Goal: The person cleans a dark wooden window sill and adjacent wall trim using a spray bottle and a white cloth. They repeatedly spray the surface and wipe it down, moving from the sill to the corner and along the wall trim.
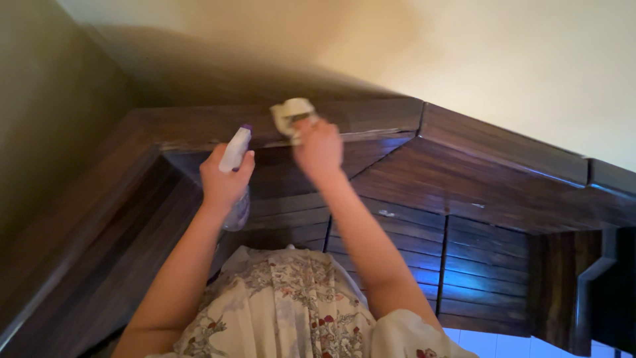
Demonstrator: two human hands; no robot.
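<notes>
Head view: right hand (320, 147) fingers pinch a crumpled cloth (291, 114) against the wooden ledge (371, 118) just beyond them; the ledge runs sideways. Just beside, left hand (224, 180) fingers wrap an upright spray bottle (235, 151).

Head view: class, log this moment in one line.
left hand: holds spray bottle | right hand: presses cloth on wooden ledge

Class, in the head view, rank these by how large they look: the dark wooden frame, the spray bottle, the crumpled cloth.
1. Dark wooden frame, by far the largest.
2. Spray bottle, partly hidden by the left hand.
3. Crumpled cloth, partly hidden by the right hand.
</notes>
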